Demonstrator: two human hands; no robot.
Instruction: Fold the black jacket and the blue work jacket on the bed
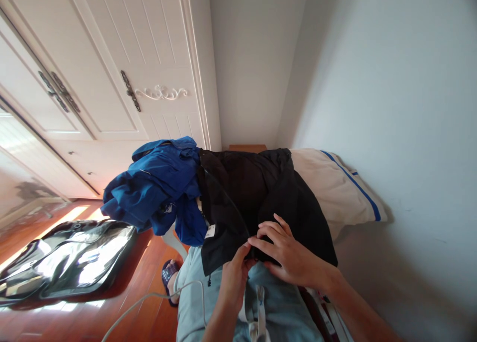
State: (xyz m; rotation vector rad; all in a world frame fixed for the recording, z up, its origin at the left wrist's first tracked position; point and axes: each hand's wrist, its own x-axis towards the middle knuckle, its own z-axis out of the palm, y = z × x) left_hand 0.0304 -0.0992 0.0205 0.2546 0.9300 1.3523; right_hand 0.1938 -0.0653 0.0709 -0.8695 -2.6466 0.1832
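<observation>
A black zip-up garment [238,183] lies spread in front of me, its lower edge over my lap. My left hand [236,270] is closed, thumb and forefinger pinching the garment's front edge near the bottom. Touching the same spot from the right, my right hand [285,252] has bent fingers on top of the cloth and its thumb at the lower edge. What exactly lies between the fingertips is hidden. A white label [210,231] shows on the garment's left part, and a small dark zip pull [209,281] hangs below its left corner.
Blue clothing [160,183] is heaped to the left, and a cream cloth with a blue stripe [331,183] lies to the right by the wall. An open suitcase [74,262] lies on the wooden floor. A white cable [149,297] crosses my leg. A white wardrobe [112,48] stands behind.
</observation>
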